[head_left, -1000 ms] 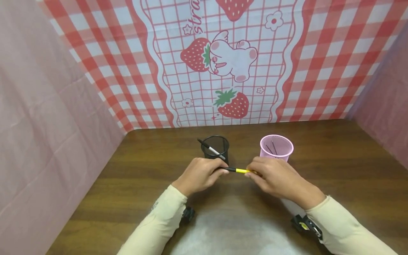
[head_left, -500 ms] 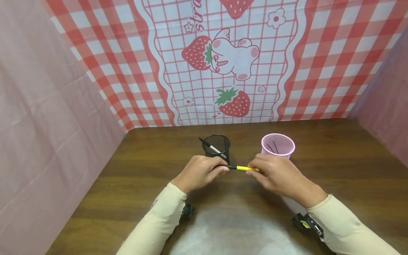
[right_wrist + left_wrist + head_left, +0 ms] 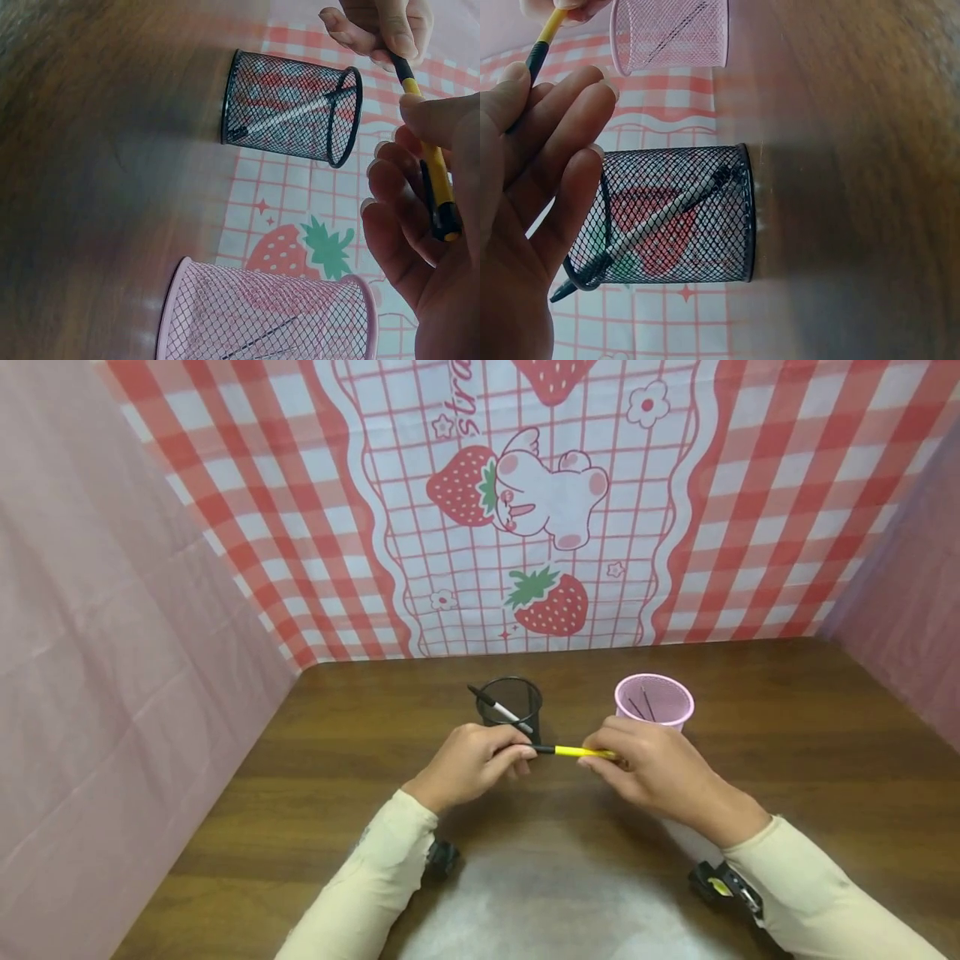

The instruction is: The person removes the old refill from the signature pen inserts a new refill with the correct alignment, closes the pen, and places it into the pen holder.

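A yellow and black pen (image 3: 567, 751) spans the gap between both hands. My left hand (image 3: 472, 764) pinches its black end between thumb and index finger, the other fingers spread apart from it in the left wrist view. Thumb and fingers of my right hand (image 3: 652, 768) grip the yellow barrel; its black clip end (image 3: 446, 221) shows past them in the right wrist view. Behind the left hand stands a black mesh pen cup (image 3: 705, 262) with a black and white pen (image 3: 501, 708) leaning in it. A pink mesh cup (image 3: 678, 697), partly hidden by the right hand, contains two thin dark rods (image 3: 648, 703).
Both cups stand upright on the brown wooden table (image 3: 315, 760), with a space between them. A red and white strawberry-print cloth (image 3: 555, 602) hangs behind the table. Pink cloth (image 3: 135, 610) borders the left and right sides.
The pen and both hands have risen slightly in the head view. More of the yellow barrel shows, and some left fingers now appear below the thumb. The cups stay in place.
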Demonstrator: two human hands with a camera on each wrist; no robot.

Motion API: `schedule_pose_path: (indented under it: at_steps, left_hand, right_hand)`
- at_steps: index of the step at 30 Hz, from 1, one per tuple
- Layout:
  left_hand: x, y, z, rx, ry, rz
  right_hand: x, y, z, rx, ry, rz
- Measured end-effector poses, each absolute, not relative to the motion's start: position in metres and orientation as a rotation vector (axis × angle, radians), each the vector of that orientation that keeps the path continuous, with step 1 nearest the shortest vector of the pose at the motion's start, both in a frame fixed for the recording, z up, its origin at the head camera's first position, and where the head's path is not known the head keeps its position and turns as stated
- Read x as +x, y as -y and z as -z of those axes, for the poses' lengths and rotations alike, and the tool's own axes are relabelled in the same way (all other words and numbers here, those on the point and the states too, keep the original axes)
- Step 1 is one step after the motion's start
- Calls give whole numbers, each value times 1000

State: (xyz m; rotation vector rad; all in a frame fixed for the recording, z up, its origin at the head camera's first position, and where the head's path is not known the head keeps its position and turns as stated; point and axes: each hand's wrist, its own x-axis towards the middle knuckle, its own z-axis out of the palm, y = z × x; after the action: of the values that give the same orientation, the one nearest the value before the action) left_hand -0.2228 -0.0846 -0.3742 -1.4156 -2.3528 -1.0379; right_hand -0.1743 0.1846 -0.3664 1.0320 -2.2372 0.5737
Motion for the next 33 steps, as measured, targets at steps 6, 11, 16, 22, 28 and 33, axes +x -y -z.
schedule_pose_path:
  at_steps: [6, 11, 16, 22, 28, 33]
  left_hand:
    - [-222, 84, 374, -1412, 2362, 1201]
    - [-223, 83, 375, -1406, 2337, 1267]
    - [-223, 82, 377, -1394, 2323, 1309]
    - [-219, 80, 379, -1407, 2261, 1494]
    - [-213, 76, 382, -1373, 2199, 1584]
    - [-211, 73, 382, -1359, 2167, 1629]
  right_hand:
    - [-175, -184, 366, 1047, 2224, -709]
    - [-174, -185, 365, 1014, 2234, -838]
    - [-173, -185, 364, 968, 2254, -895]
    - [-172, -184, 364, 942, 2267, -936]
    - [-172, -183, 367, 952, 2282, -992]
    - [-168, -182, 364, 942, 2309, -1067]
